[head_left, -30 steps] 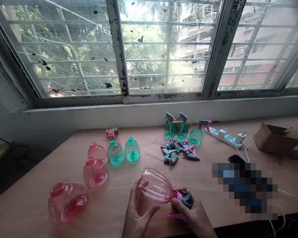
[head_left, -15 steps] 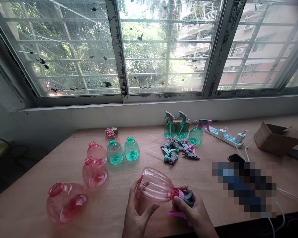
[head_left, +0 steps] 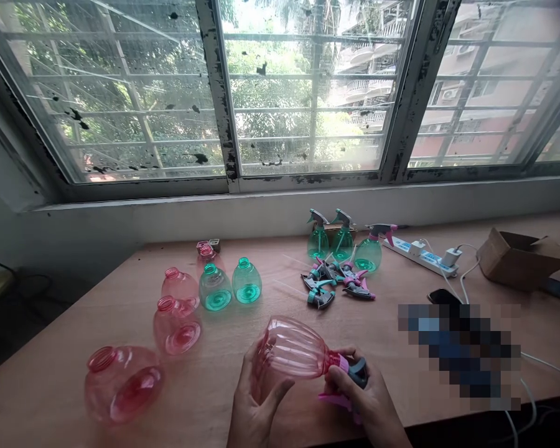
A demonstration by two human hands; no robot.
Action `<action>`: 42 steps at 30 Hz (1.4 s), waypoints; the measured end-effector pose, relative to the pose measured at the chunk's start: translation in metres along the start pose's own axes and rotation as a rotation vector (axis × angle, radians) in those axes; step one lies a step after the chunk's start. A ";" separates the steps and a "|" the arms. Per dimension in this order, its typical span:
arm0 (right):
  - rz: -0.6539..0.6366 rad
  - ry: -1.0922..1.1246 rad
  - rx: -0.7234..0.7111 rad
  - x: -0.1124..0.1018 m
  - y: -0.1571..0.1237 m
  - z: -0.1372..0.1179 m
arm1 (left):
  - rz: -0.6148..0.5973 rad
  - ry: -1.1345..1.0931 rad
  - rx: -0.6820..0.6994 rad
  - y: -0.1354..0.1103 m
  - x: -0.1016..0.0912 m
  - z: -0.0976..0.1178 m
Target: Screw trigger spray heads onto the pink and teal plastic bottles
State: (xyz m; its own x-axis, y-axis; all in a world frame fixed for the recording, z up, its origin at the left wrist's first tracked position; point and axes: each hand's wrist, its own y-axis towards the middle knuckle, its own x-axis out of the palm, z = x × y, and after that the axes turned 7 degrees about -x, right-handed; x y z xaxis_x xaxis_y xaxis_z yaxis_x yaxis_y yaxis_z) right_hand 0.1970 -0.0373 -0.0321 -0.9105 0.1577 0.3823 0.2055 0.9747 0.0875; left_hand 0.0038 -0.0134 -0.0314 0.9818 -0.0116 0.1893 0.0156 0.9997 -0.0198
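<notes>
Head view: translucent pink ribbed plastic bottle (head_left: pixel 296 348) sideways, lower centre; fingers of left hand (head_left: pixel 256 404) cup its base end, those of right hand (head_left: pixel 369 397) clasp pink-and-grey plastic spray head (head_left: pixel 358 372). Likely light, slick, slightly flexible; grip body and neck.

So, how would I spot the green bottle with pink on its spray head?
Under the window, a wooden table carries a white power strip near its far edge. Your green bottle stands by the strip's left end, beside two other green bottles with spray heads. Of those three, only yours has a pink trigger; the others' are green.
</notes>
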 end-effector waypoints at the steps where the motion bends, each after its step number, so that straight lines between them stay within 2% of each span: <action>1: -0.008 -0.002 0.001 -0.001 0.000 0.001 | 0.006 -0.005 0.004 -0.001 0.001 0.000; 6: -0.125 -0.109 0.013 -0.002 0.000 0.001 | 0.124 -0.065 0.018 -0.011 0.012 0.005; 9: -0.127 -0.122 0.018 0.002 -0.001 -0.002 | 0.178 -0.059 -0.005 -0.012 0.015 0.009; 11: -0.096 -0.115 0.004 0.004 -0.002 -0.004 | 0.171 -0.047 -0.005 -0.010 0.013 0.010; 15: -0.047 -0.097 -0.009 0.006 -0.002 -0.005 | 0.034 -0.020 0.003 -0.004 0.006 0.008; 17: -0.036 -0.075 -0.006 0.006 -0.002 -0.006 | 0.003 -0.016 -0.001 -0.005 0.006 0.006; 21: -0.042 -0.099 -0.007 0.008 -0.004 -0.007 | 0.092 -0.029 0.035 -0.009 0.011 0.004; 24: -0.072 -0.121 0.002 0.010 -0.005 -0.009 | 0.152 -0.035 0.002 -0.009 0.014 0.005; 28: -0.095 -0.131 0.000 0.008 -0.004 -0.007 | 0.154 -0.071 -0.027 -0.006 0.012 0.005; 33: -0.064 -0.039 0.020 0.004 -0.001 -0.004 | 0.048 -0.062 -0.022 -0.004 0.006 0.002; 37: -0.063 -0.038 0.003 0.005 -0.002 -0.005 | 0.132 -0.085 0.022 -0.007 0.010 0.004; 42: -0.039 -0.040 0.000 0.005 -0.003 -0.005 | 0.203 -0.033 0.009 -0.008 0.011 0.009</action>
State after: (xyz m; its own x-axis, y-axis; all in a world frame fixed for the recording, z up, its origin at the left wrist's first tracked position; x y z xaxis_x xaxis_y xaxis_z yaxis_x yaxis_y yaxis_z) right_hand 0.1937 -0.0401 -0.0263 -0.9314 0.1260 0.3413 0.1697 0.9803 0.1012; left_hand 0.0129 -0.0209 -0.0205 0.9578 0.1909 0.2148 -0.1839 0.9815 -0.0524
